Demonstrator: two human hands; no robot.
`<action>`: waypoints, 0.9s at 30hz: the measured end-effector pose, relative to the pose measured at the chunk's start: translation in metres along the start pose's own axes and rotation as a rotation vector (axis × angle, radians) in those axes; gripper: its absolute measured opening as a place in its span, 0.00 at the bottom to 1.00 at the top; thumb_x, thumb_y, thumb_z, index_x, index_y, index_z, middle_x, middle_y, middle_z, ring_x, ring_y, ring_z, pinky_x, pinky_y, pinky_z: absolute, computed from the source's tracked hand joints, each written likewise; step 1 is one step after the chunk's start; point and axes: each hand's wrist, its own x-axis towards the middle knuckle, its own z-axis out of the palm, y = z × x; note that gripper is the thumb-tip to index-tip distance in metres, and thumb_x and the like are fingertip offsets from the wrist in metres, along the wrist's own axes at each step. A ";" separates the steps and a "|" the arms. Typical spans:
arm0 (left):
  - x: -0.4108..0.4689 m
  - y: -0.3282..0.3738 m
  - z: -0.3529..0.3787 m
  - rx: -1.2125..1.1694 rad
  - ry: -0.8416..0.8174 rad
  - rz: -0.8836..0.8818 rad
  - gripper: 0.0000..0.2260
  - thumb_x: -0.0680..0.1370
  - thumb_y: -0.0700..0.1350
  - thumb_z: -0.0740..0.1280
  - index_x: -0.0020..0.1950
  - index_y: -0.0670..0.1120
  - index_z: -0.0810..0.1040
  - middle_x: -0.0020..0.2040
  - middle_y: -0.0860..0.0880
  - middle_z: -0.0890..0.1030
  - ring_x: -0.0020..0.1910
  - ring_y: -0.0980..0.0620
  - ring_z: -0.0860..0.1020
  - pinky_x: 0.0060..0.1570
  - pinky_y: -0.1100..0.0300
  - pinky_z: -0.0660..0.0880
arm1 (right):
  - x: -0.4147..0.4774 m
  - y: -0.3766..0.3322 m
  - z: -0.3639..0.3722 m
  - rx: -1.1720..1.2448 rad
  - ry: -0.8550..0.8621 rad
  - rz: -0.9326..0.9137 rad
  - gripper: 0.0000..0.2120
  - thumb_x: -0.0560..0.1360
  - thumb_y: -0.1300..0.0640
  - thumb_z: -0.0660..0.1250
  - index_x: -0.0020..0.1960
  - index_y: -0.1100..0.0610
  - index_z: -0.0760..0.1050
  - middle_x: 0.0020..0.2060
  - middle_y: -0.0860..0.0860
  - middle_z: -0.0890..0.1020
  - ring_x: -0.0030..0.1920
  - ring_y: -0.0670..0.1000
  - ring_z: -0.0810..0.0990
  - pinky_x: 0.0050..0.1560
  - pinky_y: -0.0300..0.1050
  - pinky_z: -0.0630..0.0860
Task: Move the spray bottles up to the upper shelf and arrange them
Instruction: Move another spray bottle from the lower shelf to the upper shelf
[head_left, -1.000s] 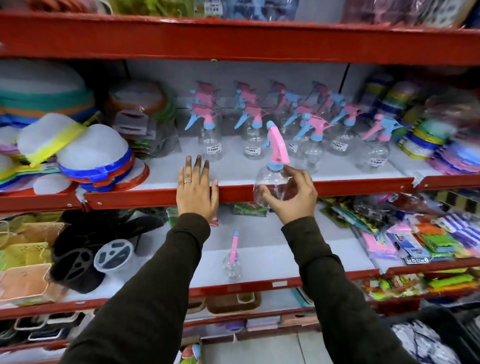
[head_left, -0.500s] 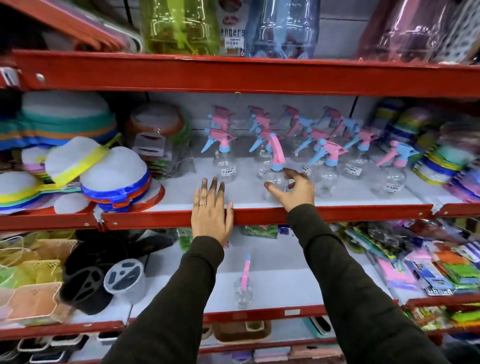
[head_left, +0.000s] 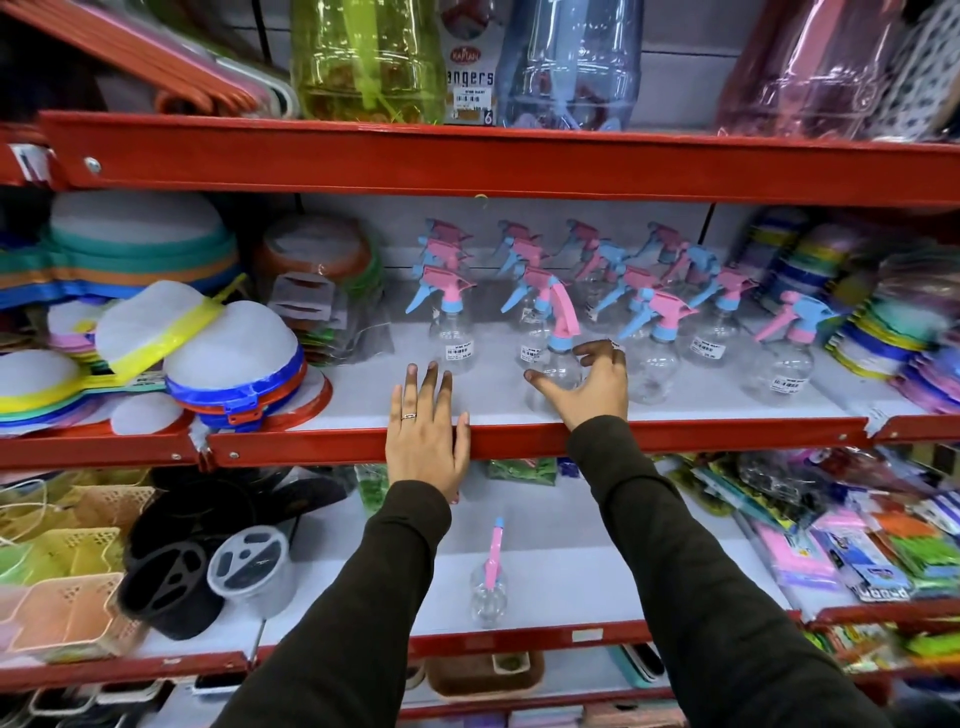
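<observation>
Several clear spray bottles (head_left: 657, 353) with pink and blue triggers stand in rows on the upper white shelf (head_left: 358, 400). My right hand (head_left: 592, 387) is wrapped loosely around one more spray bottle (head_left: 557, 364), thumb on its left and fingers on its right. This bottle stands upright on the shelf in the front row. My left hand (head_left: 426, 434) lies flat on the shelf's red front edge, holding nothing. A single spray bottle (head_left: 488, 590) stands alone on the lower shelf (head_left: 597, 582).
Stacked round food covers (head_left: 228, 358) fill the upper shelf's left side, and stacked coloured lids (head_left: 893, 332) its right. Black and grey holders (head_left: 208, 566) and baskets (head_left: 67, 603) sit at lower left, packaged goods (head_left: 841, 540) at lower right. Large plastic jars (head_left: 363, 57) stand on the top shelf.
My right hand carried the spray bottle up over the red edge and set it down in the front row. The left hand stayed on the edge. The view tilted upward.
</observation>
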 end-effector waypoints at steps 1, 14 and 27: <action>0.000 0.000 0.000 0.001 0.001 0.002 0.26 0.82 0.52 0.52 0.76 0.41 0.68 0.81 0.43 0.61 0.81 0.41 0.55 0.79 0.50 0.44 | 0.000 0.000 0.000 -0.001 0.002 -0.005 0.32 0.59 0.38 0.78 0.54 0.54 0.72 0.53 0.53 0.75 0.55 0.55 0.76 0.59 0.53 0.77; 0.000 -0.001 0.001 0.012 0.007 0.006 0.26 0.82 0.52 0.52 0.75 0.40 0.69 0.80 0.43 0.62 0.80 0.40 0.56 0.79 0.49 0.45 | -0.003 -0.002 0.000 0.016 0.012 -0.002 0.35 0.61 0.39 0.78 0.62 0.53 0.71 0.61 0.55 0.72 0.59 0.56 0.76 0.63 0.49 0.75; 0.000 -0.001 0.001 -0.004 -0.023 -0.003 0.27 0.82 0.53 0.51 0.77 0.41 0.66 0.81 0.42 0.61 0.81 0.41 0.55 0.79 0.48 0.46 | 0.003 0.003 0.005 0.084 -0.061 0.030 0.32 0.66 0.49 0.78 0.67 0.53 0.73 0.62 0.55 0.77 0.58 0.56 0.79 0.62 0.52 0.77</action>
